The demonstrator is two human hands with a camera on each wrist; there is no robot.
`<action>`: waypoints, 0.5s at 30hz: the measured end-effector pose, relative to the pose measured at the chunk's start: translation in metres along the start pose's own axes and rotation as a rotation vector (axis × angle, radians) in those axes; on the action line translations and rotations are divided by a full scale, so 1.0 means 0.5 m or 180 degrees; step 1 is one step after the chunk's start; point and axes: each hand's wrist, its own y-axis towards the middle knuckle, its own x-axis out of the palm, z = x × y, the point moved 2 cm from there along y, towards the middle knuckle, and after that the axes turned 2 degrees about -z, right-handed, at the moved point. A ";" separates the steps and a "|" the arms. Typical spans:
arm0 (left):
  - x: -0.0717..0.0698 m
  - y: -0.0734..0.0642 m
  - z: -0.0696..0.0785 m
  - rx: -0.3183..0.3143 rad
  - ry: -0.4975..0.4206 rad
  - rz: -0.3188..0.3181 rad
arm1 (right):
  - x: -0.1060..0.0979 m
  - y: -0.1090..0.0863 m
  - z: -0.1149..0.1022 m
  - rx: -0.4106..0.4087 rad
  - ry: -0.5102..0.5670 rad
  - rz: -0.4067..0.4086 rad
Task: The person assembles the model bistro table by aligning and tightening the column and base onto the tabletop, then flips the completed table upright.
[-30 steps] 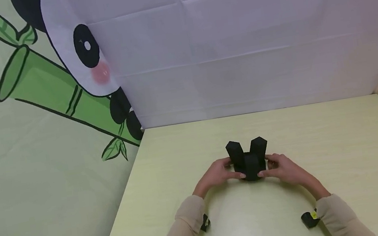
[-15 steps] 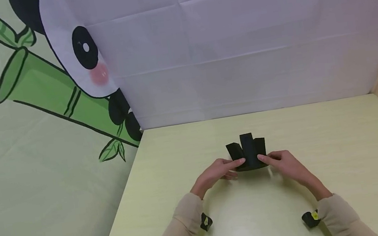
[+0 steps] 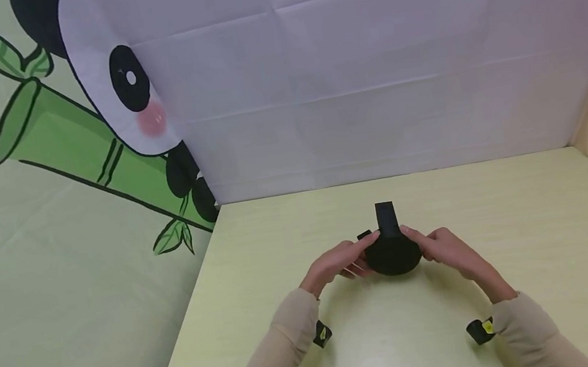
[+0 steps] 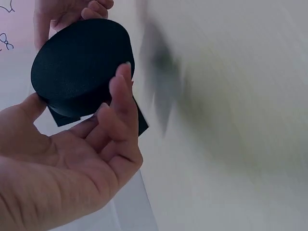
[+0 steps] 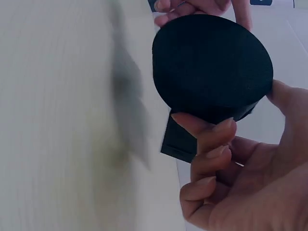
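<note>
Both hands hold a black object [image 3: 393, 255] with a round flat base and flat prongs standing out from it. Its smooth disc-shaped base [image 4: 82, 62] faces the person, and one prong [image 3: 387, 219] points up and away. My left hand [image 3: 339, 262] grips the left side, thumb on the rim and fingers curled under it. On the opposite side, my right hand [image 5: 240, 178] pinches the edge between thumb and fingers. In both wrist views the object is apart from its blurred shadow, so it hangs above the table. Most of the other prongs are hidden behind the base.
A pale wooden table [image 3: 289, 228] lies beneath the hands. Behind it hangs a creased white cloth [image 3: 370, 85]; a printed panda and bamboo [image 3: 79, 138] decorate the left side. Small black devices sit at the left wrist [image 3: 322, 334] and right wrist [image 3: 481, 331].
The black object has been turned in the hands: its prongs faced the person earlier, now its round base does. Both thumbs have shifted upward along it. The head view has drifted slightly.
</note>
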 end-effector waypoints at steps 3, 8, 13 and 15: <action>-0.002 0.001 0.005 -0.0142 0.0039 -0.0156 | -0.004 -0.005 -0.007 0.0043 0.0070 -0.0218; -0.012 0.007 0.012 -0.0379 -0.0153 -0.0346 | -0.018 0.001 -0.016 0.0201 0.0267 -0.0632; -0.024 0.023 0.015 -0.0600 -0.0349 -0.0534 | -0.036 0.018 -0.021 0.0437 0.0286 -0.0872; -0.031 0.030 0.020 -0.0689 -0.0425 -0.0583 | -0.044 0.029 -0.023 0.0522 0.0303 -0.0962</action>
